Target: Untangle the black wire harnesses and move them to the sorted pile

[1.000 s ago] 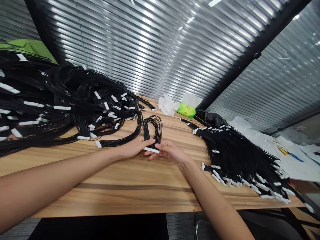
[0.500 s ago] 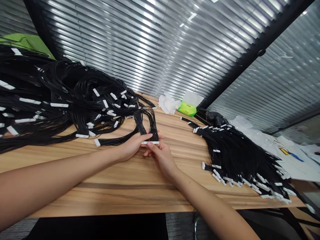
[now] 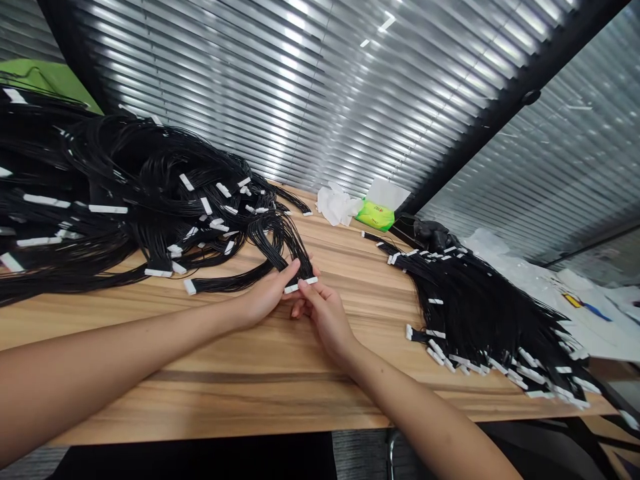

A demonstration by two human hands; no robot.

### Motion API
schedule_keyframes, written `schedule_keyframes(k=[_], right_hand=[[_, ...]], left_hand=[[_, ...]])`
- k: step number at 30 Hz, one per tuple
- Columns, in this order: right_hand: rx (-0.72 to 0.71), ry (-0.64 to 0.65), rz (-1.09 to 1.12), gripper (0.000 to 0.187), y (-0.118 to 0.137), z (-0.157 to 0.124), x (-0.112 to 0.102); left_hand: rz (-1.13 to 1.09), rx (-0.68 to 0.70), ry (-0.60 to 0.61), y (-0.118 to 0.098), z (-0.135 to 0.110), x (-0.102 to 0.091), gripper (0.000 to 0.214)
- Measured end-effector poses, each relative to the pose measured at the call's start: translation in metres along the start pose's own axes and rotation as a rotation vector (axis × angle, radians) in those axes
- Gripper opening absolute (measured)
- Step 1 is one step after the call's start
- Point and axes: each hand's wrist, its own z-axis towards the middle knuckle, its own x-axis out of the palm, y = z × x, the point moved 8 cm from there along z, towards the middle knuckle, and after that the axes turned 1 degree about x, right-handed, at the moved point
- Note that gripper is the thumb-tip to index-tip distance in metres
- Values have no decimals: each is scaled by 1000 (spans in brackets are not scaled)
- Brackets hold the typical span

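Observation:
Both hands meet over the wooden table at one black wire harness that ends in a long white connector. My left hand is closed on the wires and the connector's left end, thumb on top. With thumb and fingers, my right hand pinches the connector from the near side; some of its fingers are hidden underneath. The wires loop back from the connector toward a large heap of black wire harnesses on the left. Beside my left wrist lies another white connector on its wires.
On the right, a spread pile of harnesses reaches the table's front edge. Crumpled tissue and a green tissue pack sit at the back, by the blinds. A yellow-and-blue tool lies far right.
The held connector has tilted slightly, its right end higher, and its wires have fanned out to the left. Both hands keep hold. The view has shifted a little.

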Motion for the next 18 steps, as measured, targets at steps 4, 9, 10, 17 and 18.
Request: schedule_keyframes(k=[4, 9, 10, 17, 18], right_hand=[[46, 4, 5, 28, -1, -1, 0], [71, -8, 77, 24, -2, 2, -6], [61, -22, 84, 24, -1, 4, -9], [-167, -220, 30, 23, 22, 12, -42], [-198, -233, -1, 22, 26, 13, -45]], left_hand=[[58, 32, 4, -3, 0, -2, 49], [198, 87, -2, -5, 2, -6, 45], [226, 91, -15, -5, 3, -8, 44], [394, 238, -204, -29, 3, -24, 26], [409, 249, -206, -32, 2, -23, 23]])
